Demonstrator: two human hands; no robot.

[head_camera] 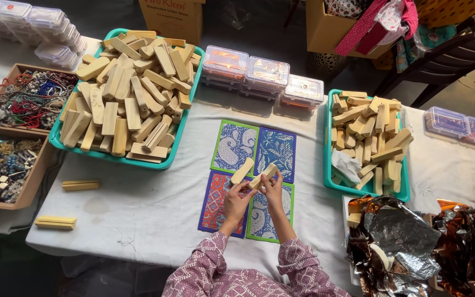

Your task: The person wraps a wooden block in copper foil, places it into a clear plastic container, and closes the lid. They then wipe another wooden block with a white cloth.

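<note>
**K:** Left hand (236,202) status?

**R:** Fingers closed on a pale wooden block (242,171), gripping its near end. Block tilts up and away, over the four patterned cloth squares (235,144) at table centre.

**K:** Right hand (273,191)?

**R:** Clamped on a second wooden block (263,176), fingertips pinching it from the near side. The two blocks are just beside each other; can't tell if they touch. Both hands close together, wrists in purple patterned sleeves (204,272).

**K:** Surroundings?

**R:** Big teal tray (172,147) far left, heaped with the same blocks. Smaller teal tray (327,165) on the right, partly filled, with a crumpled white tissue (346,165) in its near corner. Row of clear lidded plastic boxes (268,74) on the far side between the trays, more at the far right edge. Two loose blocks (81,185) lie on the white tablecloth (149,209), left of the hands. Two brown boxes of beads (28,99) at the far left. Crumpled silver foil (397,236) near right.
</note>
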